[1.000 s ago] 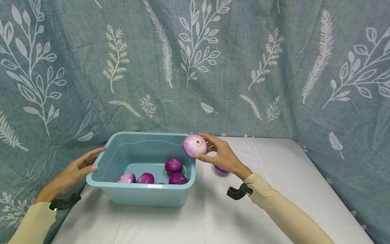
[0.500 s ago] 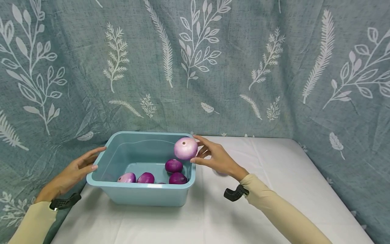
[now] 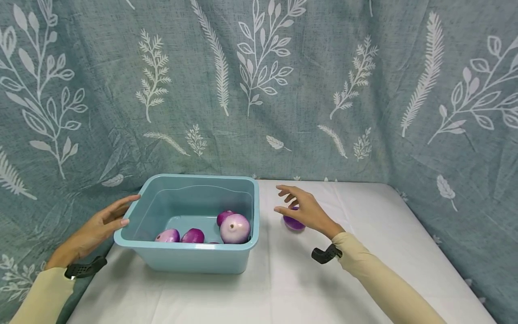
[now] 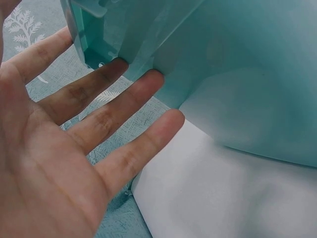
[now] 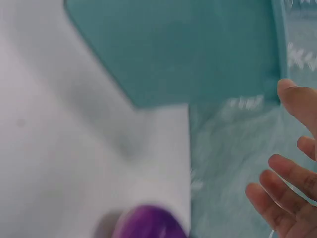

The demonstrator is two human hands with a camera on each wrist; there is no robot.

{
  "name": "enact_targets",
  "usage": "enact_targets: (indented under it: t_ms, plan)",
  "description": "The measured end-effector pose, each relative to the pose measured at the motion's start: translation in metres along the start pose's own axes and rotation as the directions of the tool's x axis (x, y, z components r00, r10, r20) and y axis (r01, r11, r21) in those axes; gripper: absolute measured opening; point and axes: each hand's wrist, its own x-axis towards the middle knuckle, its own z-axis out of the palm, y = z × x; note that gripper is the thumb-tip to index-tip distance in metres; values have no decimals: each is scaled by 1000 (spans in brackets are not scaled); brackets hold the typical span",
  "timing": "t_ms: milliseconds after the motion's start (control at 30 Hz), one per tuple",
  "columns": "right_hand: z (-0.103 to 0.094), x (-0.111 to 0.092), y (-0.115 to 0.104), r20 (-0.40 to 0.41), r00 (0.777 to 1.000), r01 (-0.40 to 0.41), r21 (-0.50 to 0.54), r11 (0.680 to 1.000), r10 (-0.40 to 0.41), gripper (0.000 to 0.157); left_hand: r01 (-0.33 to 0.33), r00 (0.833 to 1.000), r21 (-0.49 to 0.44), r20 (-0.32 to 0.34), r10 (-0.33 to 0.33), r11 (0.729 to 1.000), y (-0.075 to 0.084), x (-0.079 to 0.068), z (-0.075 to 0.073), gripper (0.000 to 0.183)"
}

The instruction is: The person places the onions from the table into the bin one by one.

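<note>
A light blue plastic tub [image 3: 184,258] stands on the left of the table with several red onions inside. One large pale onion [image 3: 235,228] sits at its right end, in front of a darker onion [image 3: 223,217]. Two more, a pinkish onion [image 3: 168,236] and a purple onion [image 3: 193,236], lie toward the left. My left hand [image 3: 94,231] touches the tub's left rim, its fingers [image 4: 141,101] extended in the left wrist view. To the right of the tub my right hand [image 3: 306,208] holds nothing, fingers loosely bent, partly covering a purple onion [image 3: 294,223] on the table.
White cloth covers the table [image 3: 364,234]. A grey-green leaf-patterned curtain [image 3: 299,112] hangs behind it and along both sides. The tub's back rim stands close to the curtain.
My right hand has let go of the pale onion, which now lies inside the tub at the right, and has drawn back right toward the table onion. The left hand has stayed put.
</note>
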Motion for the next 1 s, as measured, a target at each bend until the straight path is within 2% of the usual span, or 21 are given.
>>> enact_targets:
  t_ms: [200, 400, 500, 700, 800, 1000]
  plan:
    - [-5, -10, 40, -17, 998, -69, -114, 991, 68, 70, 0, 1000, 6, -4, 0, 1000, 0, 1, -1, 65]
    - [-5, -18, 70, 14, 989, -141, -126, 982, 144, 80, 26, 1000, 11, -9, -26, 1000, 1, 1, 0, 64]
    - [-4, -23, 77, 44, 984, -169, -115, 979, 175, 85, 48, 999, 5, -16, -48, 999, 2, 1, 0, 64]
    - [-3, -32, 88, 99, 974, -192, -111, 975, 203, 88, 17, 1000, 10, -1, -17, 1000, 1, 2, -1, 64]
    - [-1, -35, 94, 101, 975, -186, -103, 977, 196, 86, 5, 1000, 13, 2, -5, 1000, 2, 2, -1, 65]
    - [4, -42, 100, 78, 971, -222, -49, 974, 226, 82, 33, 999, 10, -6, -33, 999, 1, 2, 0, 65]
